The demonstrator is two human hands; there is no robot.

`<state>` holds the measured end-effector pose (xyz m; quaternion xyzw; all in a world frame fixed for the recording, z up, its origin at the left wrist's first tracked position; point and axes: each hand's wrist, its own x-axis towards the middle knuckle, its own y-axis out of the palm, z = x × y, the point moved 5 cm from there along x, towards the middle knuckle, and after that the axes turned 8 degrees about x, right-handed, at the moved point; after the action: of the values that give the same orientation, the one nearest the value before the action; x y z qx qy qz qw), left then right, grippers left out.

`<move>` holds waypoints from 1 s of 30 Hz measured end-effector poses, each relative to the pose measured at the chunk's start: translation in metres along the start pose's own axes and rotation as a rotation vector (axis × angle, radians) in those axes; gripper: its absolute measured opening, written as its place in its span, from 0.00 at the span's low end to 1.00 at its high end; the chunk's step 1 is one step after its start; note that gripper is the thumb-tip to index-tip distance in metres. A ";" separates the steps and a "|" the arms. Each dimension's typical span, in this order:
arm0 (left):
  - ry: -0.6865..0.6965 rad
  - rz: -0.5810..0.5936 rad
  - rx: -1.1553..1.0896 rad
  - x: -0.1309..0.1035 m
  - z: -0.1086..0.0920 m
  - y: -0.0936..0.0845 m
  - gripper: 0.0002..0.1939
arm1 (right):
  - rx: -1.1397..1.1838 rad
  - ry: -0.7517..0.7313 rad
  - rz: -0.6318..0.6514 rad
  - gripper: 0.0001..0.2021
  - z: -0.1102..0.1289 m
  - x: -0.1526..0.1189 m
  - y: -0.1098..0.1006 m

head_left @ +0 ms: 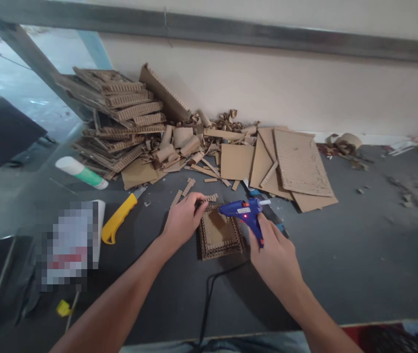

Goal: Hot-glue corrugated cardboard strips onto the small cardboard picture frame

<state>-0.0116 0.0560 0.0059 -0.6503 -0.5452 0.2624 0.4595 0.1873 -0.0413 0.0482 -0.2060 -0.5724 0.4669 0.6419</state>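
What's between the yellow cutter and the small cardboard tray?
Head view: dark tabletop, then the left hand, at the far-left corner of the tray.

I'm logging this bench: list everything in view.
Cardboard tray: 1, brown, centre
Glue gun: 1, blue, beside tray
Cardboard stack: 1, brown, back left
Scraps: many, brown, back
Cardboard sheets: several, brown, back right
Cutter: 1, yellow handle, left of tray
Tube: 1, white and green, near stack
Pixelated item: 1, mixed colours, left
Small piece: 1, yellow, near left
Cord: 1, black, near centre
Panel: 1, dark, far left
Table: 1, dark grey, underneath
Bar: 1, grey, across top
Wall: 1, pale, back
Left hand: 1, bare, at tray's far left corner
Right hand: 1, bare, holding glue gun
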 end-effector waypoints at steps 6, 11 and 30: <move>-0.007 0.006 0.003 0.001 -0.001 -0.001 0.07 | 0.006 0.003 0.022 0.16 0.002 0.001 0.004; -0.003 0.000 0.016 0.001 -0.001 0.000 0.07 | -0.025 0.026 0.022 0.17 -0.007 0.000 -0.002; 0.350 -0.128 0.101 -0.011 -0.032 -0.019 0.06 | 0.433 0.627 0.034 0.25 -0.068 0.021 -0.016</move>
<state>0.0034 0.0355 0.0345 -0.6262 -0.4833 0.1425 0.5949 0.2538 -0.0134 0.0544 -0.2083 -0.2328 0.5019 0.8066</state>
